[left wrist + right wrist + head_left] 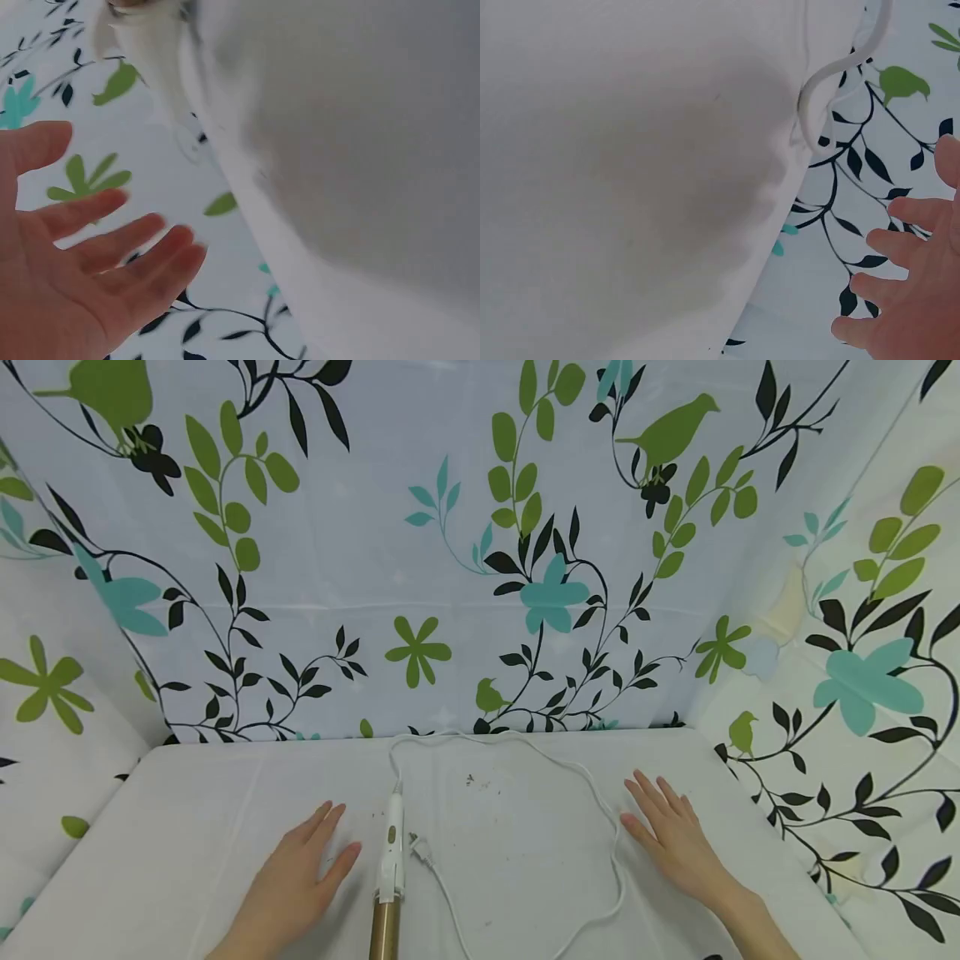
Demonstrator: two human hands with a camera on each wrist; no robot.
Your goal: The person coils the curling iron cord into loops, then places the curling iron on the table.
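Note:
On the white table lies a curling iron (391, 852) with a white handle and a gold barrel, its lower end cut off by the frame's bottom edge. Its white cord (617, 868) loops along the back and down the right side. The plug (421, 848) rests just right of the handle. My left hand (288, 877) is left of the iron, fingers extended and thumb apart, holding nothing. Beyond the cord's right side is my right hand (675, 843), fingers spread and nothing in them. Both wrist views show relaxed, bare fingers; the cord (821, 79) curves past in the right one.
A white table (202, 827) spans the front, with small dark specks (471, 779) near its middle back. Behind it hangs a patterned cloth (337, 552) with leaves, birds and flowers, and similar cloth covers both sides.

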